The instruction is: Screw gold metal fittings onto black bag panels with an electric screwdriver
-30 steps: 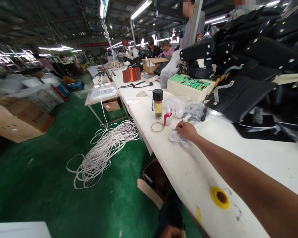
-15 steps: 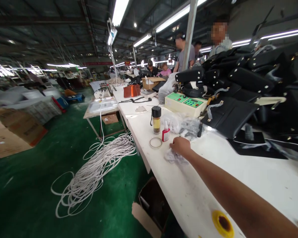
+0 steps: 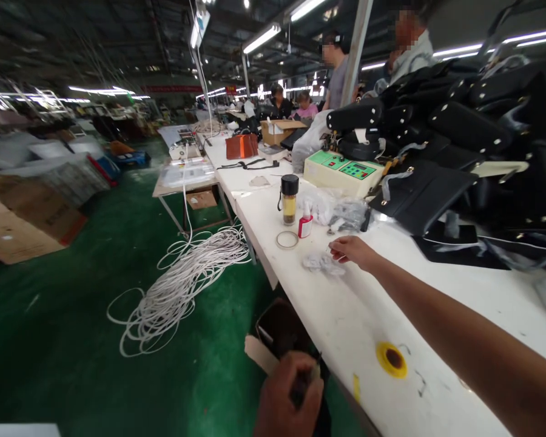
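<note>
My right hand (image 3: 351,250) reaches across the white table (image 3: 346,328) with fingertips pinched together, maybe on something thin and pale that is too small to name. Just beside its fingers lies crumpled clear plastic (image 3: 321,263). Beyond them stand a small red bottle with a white nozzle (image 3: 305,226) and a tea bottle with a black lid (image 3: 289,203). A thin ring (image 3: 287,240) lies flat in front of these. My left hand (image 3: 289,397) is low at the table's front edge, fingers curled round something dark that I cannot make out.
A yellow tape roll (image 3: 392,359) lies near the table edge. At right, black bags (image 3: 437,194) are heaped beside a cream control box (image 3: 341,175). Coiled white cord (image 3: 186,285) covers the green floor. An open carton (image 3: 261,354) stands below the table. People work at the back.
My right hand has lifted off the crumpled plastic and moved slightly right, its fingers now pinched. My left hand has come into view at the bottom. The view has tilted down a little.
</note>
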Available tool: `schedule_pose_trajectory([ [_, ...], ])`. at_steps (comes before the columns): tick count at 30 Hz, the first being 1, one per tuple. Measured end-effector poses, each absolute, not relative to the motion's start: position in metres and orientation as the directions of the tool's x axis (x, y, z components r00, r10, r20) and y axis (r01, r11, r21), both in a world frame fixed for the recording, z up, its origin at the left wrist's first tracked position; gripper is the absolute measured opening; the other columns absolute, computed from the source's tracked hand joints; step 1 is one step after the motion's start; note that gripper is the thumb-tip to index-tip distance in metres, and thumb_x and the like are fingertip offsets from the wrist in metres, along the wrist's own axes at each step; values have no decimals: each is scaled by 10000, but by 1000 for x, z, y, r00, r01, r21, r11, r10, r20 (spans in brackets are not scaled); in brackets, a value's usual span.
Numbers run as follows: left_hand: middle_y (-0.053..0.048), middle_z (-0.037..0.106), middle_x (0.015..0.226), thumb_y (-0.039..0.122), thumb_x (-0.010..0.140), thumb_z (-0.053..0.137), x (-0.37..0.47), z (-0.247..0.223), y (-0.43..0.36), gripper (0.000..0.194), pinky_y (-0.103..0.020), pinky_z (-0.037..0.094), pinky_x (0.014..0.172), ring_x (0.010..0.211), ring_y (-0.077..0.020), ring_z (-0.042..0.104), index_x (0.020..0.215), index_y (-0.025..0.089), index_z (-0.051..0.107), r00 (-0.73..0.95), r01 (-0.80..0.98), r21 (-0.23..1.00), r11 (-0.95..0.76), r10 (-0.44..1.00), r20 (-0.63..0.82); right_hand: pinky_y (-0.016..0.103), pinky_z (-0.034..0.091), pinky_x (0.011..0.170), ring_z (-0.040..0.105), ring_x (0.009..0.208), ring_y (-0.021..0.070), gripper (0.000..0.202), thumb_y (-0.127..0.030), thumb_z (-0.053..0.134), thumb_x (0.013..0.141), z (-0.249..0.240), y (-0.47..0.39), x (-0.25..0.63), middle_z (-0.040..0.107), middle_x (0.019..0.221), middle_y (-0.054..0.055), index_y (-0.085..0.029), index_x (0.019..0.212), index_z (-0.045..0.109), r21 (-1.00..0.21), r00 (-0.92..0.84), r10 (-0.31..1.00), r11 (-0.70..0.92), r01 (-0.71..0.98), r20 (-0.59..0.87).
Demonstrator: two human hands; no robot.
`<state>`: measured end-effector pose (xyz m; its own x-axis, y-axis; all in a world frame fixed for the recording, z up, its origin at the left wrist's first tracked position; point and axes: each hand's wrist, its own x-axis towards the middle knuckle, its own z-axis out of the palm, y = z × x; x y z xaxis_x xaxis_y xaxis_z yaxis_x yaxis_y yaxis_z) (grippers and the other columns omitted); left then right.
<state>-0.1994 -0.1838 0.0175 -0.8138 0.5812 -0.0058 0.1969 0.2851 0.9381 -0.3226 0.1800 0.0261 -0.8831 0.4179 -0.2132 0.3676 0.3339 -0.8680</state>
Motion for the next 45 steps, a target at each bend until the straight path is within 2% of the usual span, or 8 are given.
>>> schedule_pose_trajectory([
  [2, -94, 739, 1186, 199, 900, 642, -229, 26, -163, 77, -414, 575, 958, 1099, -259, 689, 960, 217, 687, -712, 525, 825, 207, 638, 293, 213, 539, 566, 698, 657, 143, 241, -364, 684, 925, 24, 177, -315, 771, 855, 103, -143, 832, 706, -886, -896, 379, 298, 354, -231],
  [4, -125, 719, 1283, 159, 864, 666, -257, 32, -138, 83, -490, 530, 1085, 1247, -291, 639, 930, 209, 672, -587, 701, 692, 173, 690, 423, 204, 503, 540, 667, 632, 132, 241, -361, 679, 914, 21, 173, -311, 759, 802, 80, -147, 808, 710, -893, -907, 349, 289, 344, -237],
  [10, -202, 602, 1490, 198, 845, 700, -317, 16, -71, 49, -580, 405, 1243, 1469, -364, 481, 888, 173, 699, -412, 874, 434, 221, 809, 419, 211, 385, 485, 517, 494, 103, 234, -309, 662, 900, 7, 165, -314, 637, 561, -12, -159, 727, 709, -859, -911, 361, 384, 340, -199],
  [21, -174, 573, 1522, 209, 859, 697, -338, -14, -50, 65, -560, 443, 1235, 1457, -349, 506, 917, 179, 702, -435, 858, 458, 233, 804, 406, 192, 472, 504, 640, 516, 132, 124, -200, 709, 836, 8, 161, -317, 708, 583, 13, -157, 727, 748, -775, -869, 421, 445, 448, -260],
  [27, -138, 681, 1382, 201, 869, 665, -336, -9, -44, 54, -552, 379, 1286, 1345, -298, 606, 914, 193, 695, -318, 916, 367, 159, 846, 428, 196, 521, 506, 670, 515, 152, 156, -148, 702, 815, 16, 155, -323, 705, 558, 36, -154, 659, 706, -745, -834, 430, 415, 523, -346],
  [32, -121, 697, 1346, 240, 876, 659, -335, -11, -42, 125, -549, 400, 1271, 1335, -315, 606, 979, 196, 716, -354, 912, 344, 225, 856, 378, 224, 507, 447, 659, 463, 183, 153, -123, 744, 749, 19, 155, -334, 688, 522, 63, -143, 609, 685, -714, -810, 435, 411, 568, -394],
  [40, -107, 694, 1378, 247, 896, 640, -330, -15, -43, 171, -503, 405, 1279, 1388, -317, 571, 1035, 182, 715, -394, 900, 350, 260, 828, 399, 233, 578, 522, 706, 550, 162, 151, -172, 696, 858, 16, 166, -321, 748, 691, 66, -150, 715, 656, -805, -783, 474, 223, 549, -402],
  [45, -102, 687, 1390, 234, 900, 626, -329, -16, -44, 180, -497, 392, 1287, 1402, -312, 561, 1047, 181, 715, -408, 889, 378, 257, 819, 404, 228, 557, 497, 682, 515, 157, 174, -205, 758, 827, 12, 169, -309, 735, 659, 68, -145, 701, 654, -820, -774, 474, 168, 548, -420],
])
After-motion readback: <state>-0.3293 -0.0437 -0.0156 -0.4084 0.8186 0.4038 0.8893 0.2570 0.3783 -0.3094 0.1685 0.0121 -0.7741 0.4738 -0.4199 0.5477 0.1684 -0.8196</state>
